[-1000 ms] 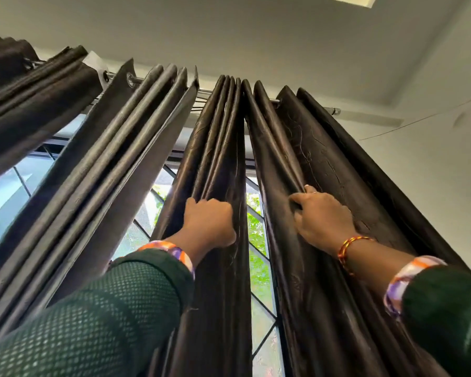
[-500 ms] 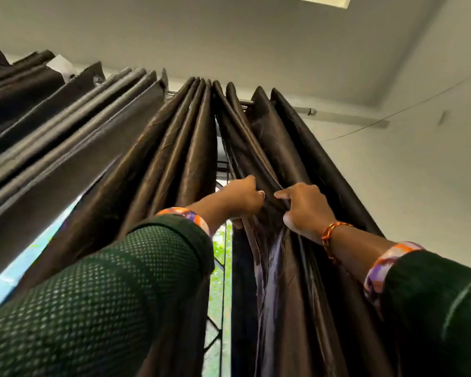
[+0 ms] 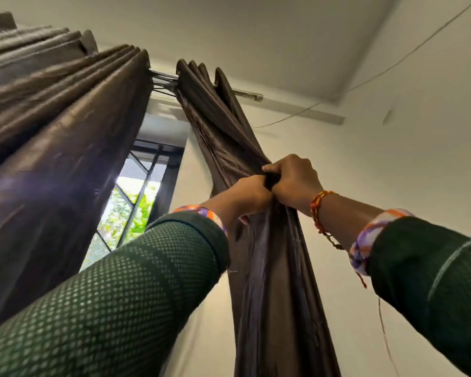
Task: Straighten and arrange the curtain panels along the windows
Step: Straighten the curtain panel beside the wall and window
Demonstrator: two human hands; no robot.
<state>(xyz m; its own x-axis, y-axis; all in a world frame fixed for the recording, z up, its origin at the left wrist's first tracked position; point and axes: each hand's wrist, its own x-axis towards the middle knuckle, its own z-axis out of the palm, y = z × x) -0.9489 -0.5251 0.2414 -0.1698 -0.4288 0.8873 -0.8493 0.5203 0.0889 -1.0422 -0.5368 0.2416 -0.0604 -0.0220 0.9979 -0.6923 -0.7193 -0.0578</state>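
Gathering the right curtain panel (image 3: 269, 268) into one bunch: the left hand (image 3: 245, 197) and right hand (image 3: 294, 180) are gripping it, knuckles touching. The panel's long axis is running up-left to the rod (image 3: 245, 92), beside the wall.

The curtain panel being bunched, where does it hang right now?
In the head view the curtain panel hangs right of centre at the rod's right end, against the wall, right of the window.

A curtain rod (image 3: 244, 92) carries 2 bunched brown curtain panels (image 3: 220, 110).
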